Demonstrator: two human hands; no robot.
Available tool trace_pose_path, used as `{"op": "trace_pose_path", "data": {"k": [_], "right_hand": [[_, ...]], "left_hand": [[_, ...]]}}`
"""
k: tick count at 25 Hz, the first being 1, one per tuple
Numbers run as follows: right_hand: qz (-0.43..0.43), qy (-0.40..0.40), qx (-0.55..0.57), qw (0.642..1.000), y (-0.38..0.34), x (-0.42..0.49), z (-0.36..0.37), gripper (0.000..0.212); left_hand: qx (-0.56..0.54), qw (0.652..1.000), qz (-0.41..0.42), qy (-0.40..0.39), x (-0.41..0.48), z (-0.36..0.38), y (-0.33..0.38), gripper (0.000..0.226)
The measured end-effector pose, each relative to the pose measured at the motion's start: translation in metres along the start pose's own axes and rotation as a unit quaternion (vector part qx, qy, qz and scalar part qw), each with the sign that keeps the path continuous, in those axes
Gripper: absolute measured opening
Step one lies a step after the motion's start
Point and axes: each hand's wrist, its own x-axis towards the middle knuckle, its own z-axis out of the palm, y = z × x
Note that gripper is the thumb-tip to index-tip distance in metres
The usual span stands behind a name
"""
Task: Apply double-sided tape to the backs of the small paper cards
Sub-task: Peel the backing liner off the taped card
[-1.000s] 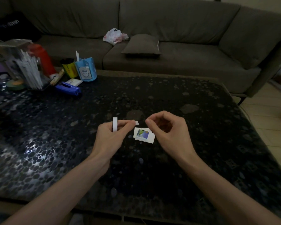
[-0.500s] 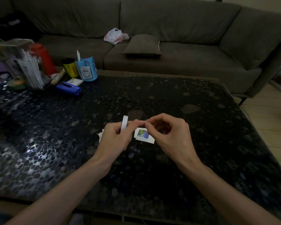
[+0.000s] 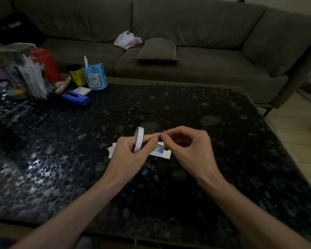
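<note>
- Head view, we see both hands over the dark pebble-pattern table (image 3: 196,108), their fingertips almost meeting
- left hand (image 3: 127,157) has its fingers curled round a white tape roll (image 3: 139,141); the roll stands on edge, its top sticks up above the knuckles, and the thumb stretches toward the other hand
- right hand (image 3: 188,150) pinches a tiny white tape end (image 3: 163,131) between thumb and forefinger, with the other fingers loosely curled under
- we can't tell whether that end is joined to the roll, the gap is too small and dim
- picture card (image 3: 160,152) lies flat on the table right under where the two grips meet, green and blue print facing up, partly hidden by the left thumb and the right fingertips
- white cards (image 3: 112,150) poke out from under the left hand on its outer side, also on the table; we can't count them
- well beyond the left-hand grip, at the table's far left corner, we see a blue stapler (image 3: 75,99), blue cup (image 3: 95,78), yellow can (image 3: 76,74), red bottle (image 3: 47,64) and a clear holder (image 3: 31,76) of white sticks
- past both grips, behind the table, there's a grey sofa (image 3: 214,72) with a cushion (image 3: 156,49) and a plastic bag (image 3: 127,39) on the seat
</note>
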Motion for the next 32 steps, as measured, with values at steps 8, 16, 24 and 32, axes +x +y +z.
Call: {"op": "trace_pose_path", "data": {"k": [8,16,24,32], "right_hand": [[0.006,-0.006,0.016,1.000,0.0018,0.0024,-0.0006,0.008],[-0.007,-0.007,0.006,1.000,0.0010,0.0022,-0.0008,0.010],[-0.015,-0.013,-0.008,1.000,-0.0016,0.0018,-0.0035,0.011],[-0.018,-0.001,-0.009,1.000,-0.0023,0.0010,-0.0049,0.009]], "left_hand": [[0.028,1.000,-0.010,-0.009,-0.0020,-0.0008,-0.0039,0.024],[0.061,0.998,-0.004,-0.006,-0.0046,0.0010,-0.0052,0.025],[0.050,0.999,-0.010,-0.012,-0.0048,0.0021,-0.0029,0.027],[0.056,0.998,-0.009,-0.007,-0.0050,0.0017,-0.0029,0.026]]}}
